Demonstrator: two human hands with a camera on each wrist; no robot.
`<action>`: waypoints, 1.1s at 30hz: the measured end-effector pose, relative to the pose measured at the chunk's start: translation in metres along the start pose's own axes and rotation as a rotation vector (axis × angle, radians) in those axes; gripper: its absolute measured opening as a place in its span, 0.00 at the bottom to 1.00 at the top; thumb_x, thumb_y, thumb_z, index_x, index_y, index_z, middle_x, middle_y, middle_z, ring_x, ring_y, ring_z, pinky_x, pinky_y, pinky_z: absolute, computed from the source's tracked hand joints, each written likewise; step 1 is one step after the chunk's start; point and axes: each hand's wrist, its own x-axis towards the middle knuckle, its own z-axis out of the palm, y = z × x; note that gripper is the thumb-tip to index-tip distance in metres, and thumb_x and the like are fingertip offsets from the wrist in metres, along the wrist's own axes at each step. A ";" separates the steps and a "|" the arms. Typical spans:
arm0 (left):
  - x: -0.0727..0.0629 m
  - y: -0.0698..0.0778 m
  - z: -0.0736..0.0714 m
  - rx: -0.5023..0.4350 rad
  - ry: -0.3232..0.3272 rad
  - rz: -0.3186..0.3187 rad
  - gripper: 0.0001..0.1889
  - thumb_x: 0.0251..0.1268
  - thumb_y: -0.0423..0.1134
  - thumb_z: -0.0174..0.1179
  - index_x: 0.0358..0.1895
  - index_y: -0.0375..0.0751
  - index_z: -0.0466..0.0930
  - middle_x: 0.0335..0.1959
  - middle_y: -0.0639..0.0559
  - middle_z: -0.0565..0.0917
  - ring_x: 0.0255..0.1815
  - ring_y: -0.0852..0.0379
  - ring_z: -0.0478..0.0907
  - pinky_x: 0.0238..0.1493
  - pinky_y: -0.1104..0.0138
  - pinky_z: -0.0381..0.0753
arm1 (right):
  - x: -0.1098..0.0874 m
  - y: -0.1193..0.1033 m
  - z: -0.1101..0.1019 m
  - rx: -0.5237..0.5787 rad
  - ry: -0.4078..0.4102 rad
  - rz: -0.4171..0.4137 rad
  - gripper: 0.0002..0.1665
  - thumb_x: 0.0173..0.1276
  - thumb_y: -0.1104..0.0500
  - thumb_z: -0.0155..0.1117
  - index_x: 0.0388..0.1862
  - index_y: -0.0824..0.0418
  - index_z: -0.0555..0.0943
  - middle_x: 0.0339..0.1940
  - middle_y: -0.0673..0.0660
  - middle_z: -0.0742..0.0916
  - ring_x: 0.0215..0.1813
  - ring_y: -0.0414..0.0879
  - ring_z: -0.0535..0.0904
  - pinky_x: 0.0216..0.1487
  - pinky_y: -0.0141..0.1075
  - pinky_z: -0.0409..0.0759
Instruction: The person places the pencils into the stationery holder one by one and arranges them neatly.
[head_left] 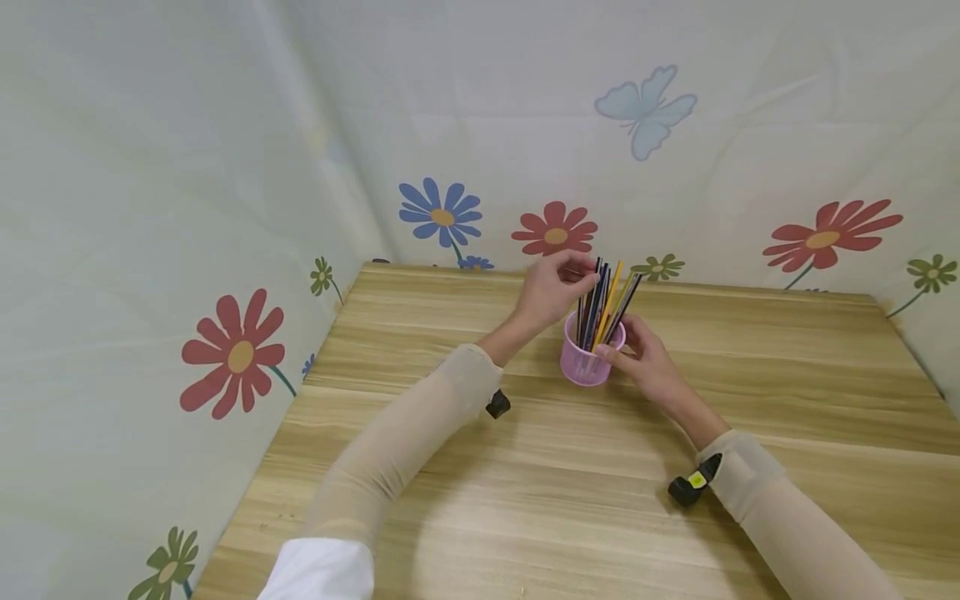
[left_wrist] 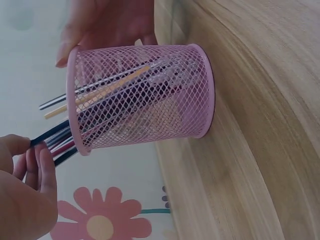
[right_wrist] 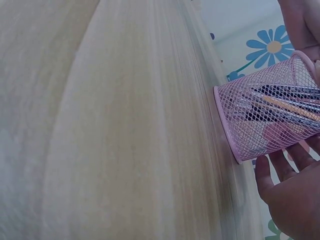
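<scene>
A pink mesh pen holder point(head_left: 585, 367) stands upright on the wooden table, filled with several dark pens point(left_wrist: 59, 140) and a yellow one point(head_left: 609, 302). My left hand point(head_left: 550, 292) is at the pens' upper ends. In the left wrist view, its thumb and fingers pinch a dark pen point(left_wrist: 49, 133) whose lower part is still inside the holder. My right hand point(head_left: 651, 364) grips the holder from the right, thumb at the near rim and fingers round the far side. Seen from the right wrist, its fingers point(right_wrist: 285, 167) curve along the mesh wall.
The wood-grain table point(head_left: 525, 483) spreads out below both forearms. Behind it and on the left hangs a pale cloth point(head_left: 487, 108) printed with flowers and a butterfly. Dark wrist cameras point(head_left: 686, 490) are strapped under both sleeves.
</scene>
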 end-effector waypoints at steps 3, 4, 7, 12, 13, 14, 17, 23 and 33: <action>0.000 -0.002 0.001 0.004 0.001 0.002 0.09 0.72 0.36 0.71 0.50 0.39 0.87 0.43 0.50 0.89 0.42 0.59 0.87 0.48 0.73 0.85 | 0.000 0.000 0.000 0.002 0.001 0.004 0.35 0.78 0.62 0.67 0.78 0.66 0.66 0.72 0.67 0.78 0.71 0.47 0.73 0.65 0.30 0.76; 0.000 -0.002 0.001 0.009 0.003 0.003 0.09 0.72 0.36 0.71 0.50 0.39 0.87 0.42 0.50 0.89 0.42 0.59 0.87 0.48 0.73 0.85 | 0.000 0.000 0.000 0.003 0.001 0.004 0.35 0.78 0.62 0.67 0.78 0.66 0.66 0.72 0.67 0.78 0.71 0.48 0.73 0.65 0.30 0.76; 0.000 -0.002 0.001 0.030 0.007 0.004 0.09 0.72 0.37 0.71 0.50 0.39 0.87 0.42 0.51 0.89 0.42 0.60 0.86 0.48 0.74 0.85 | 0.000 -0.001 0.001 0.003 0.003 0.004 0.35 0.78 0.62 0.67 0.78 0.67 0.66 0.72 0.67 0.78 0.71 0.48 0.73 0.65 0.30 0.76; -0.001 -0.002 0.000 0.070 0.009 -0.004 0.10 0.73 0.38 0.71 0.52 0.39 0.87 0.43 0.51 0.89 0.42 0.60 0.86 0.48 0.75 0.85 | -0.001 -0.002 0.001 0.005 0.005 0.000 0.35 0.78 0.62 0.68 0.78 0.67 0.66 0.72 0.68 0.77 0.72 0.48 0.73 0.64 0.30 0.77; -0.001 -0.002 0.000 0.077 0.008 -0.007 0.10 0.73 0.38 0.71 0.52 0.39 0.87 0.43 0.52 0.89 0.42 0.60 0.86 0.48 0.75 0.84 | -0.001 -0.002 0.001 0.007 0.004 -0.001 0.35 0.78 0.62 0.68 0.78 0.67 0.66 0.73 0.67 0.77 0.72 0.48 0.73 0.64 0.30 0.77; -0.001 -0.003 -0.001 0.085 0.005 -0.011 0.11 0.72 0.38 0.71 0.52 0.40 0.87 0.43 0.52 0.89 0.42 0.60 0.86 0.47 0.75 0.84 | -0.001 -0.002 0.001 0.006 0.001 -0.002 0.36 0.78 0.62 0.68 0.78 0.67 0.65 0.73 0.67 0.77 0.73 0.48 0.73 0.65 0.30 0.77; -0.002 -0.002 -0.003 0.108 -0.017 -0.019 0.11 0.73 0.39 0.71 0.53 0.40 0.88 0.43 0.52 0.90 0.42 0.61 0.86 0.47 0.74 0.85 | -0.001 -0.001 0.001 -0.001 0.003 -0.010 0.35 0.78 0.62 0.67 0.78 0.67 0.65 0.74 0.68 0.76 0.73 0.48 0.72 0.65 0.30 0.77; -0.005 -0.002 -0.013 0.126 -0.120 -0.014 0.14 0.74 0.43 0.70 0.55 0.40 0.87 0.46 0.52 0.90 0.44 0.60 0.86 0.50 0.73 0.84 | -0.003 -0.001 0.000 -0.012 0.012 -0.010 0.34 0.79 0.63 0.66 0.78 0.67 0.65 0.74 0.67 0.76 0.74 0.50 0.71 0.66 0.29 0.75; -0.020 0.000 -0.045 0.138 -0.163 0.044 0.14 0.74 0.42 0.70 0.57 0.40 0.87 0.47 0.53 0.90 0.46 0.61 0.86 0.52 0.70 0.85 | -0.003 0.001 0.002 -0.004 0.002 -0.006 0.35 0.79 0.63 0.66 0.79 0.67 0.65 0.75 0.67 0.76 0.76 0.54 0.70 0.68 0.28 0.74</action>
